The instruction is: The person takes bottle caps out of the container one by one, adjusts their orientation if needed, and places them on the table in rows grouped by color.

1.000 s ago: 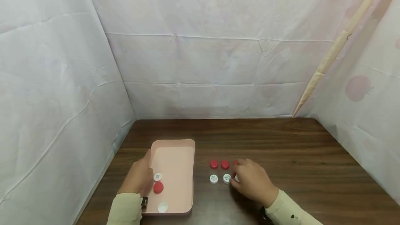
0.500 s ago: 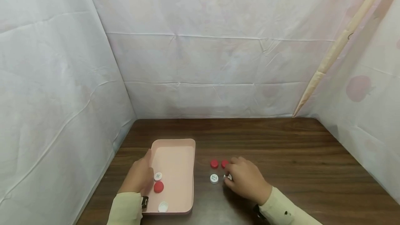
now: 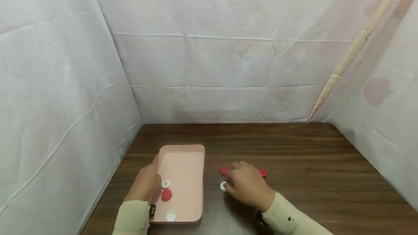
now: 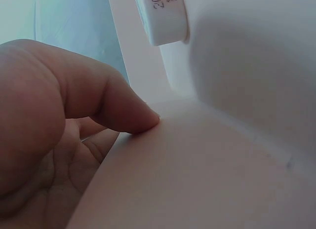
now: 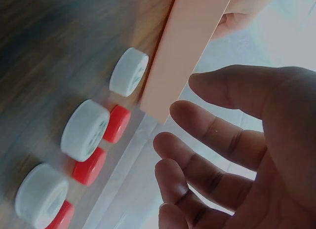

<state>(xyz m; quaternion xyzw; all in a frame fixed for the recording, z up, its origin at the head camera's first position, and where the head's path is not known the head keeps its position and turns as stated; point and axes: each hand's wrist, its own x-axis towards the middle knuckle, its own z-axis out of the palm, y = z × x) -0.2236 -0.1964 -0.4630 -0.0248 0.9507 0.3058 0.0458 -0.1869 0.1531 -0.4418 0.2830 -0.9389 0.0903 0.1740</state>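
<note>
My left hand (image 3: 146, 182) grips the left side of a pink tray (image 3: 186, 166); in the left wrist view the thumb (image 4: 131, 113) presses on the tray's wall. Inside the tray lie a white bottle cap (image 3: 166, 184) with a printed square, a red cap (image 3: 166, 194), and a white cap (image 3: 171, 215) near the front. My right hand (image 3: 246, 186) hovers over two short rows of caps on the table, fingers loosely bent, holding nothing. Red caps (image 5: 117, 124) form the back row, white caps (image 5: 85, 131) with green print the front one. In the head view the hand hides several of them.
The brown wooden table (image 3: 310, 162) is enclosed by pale cloth walls (image 3: 209, 64) at the back and both sides. A cream cloth-wrapped pole (image 3: 343, 62) slants along the back right corner. The tray's right wall stands close to the caps' left end.
My right hand has moved left along the rows, uncovering the red cap at the right end and covering the middle ones. My left hand stays on the tray.
</note>
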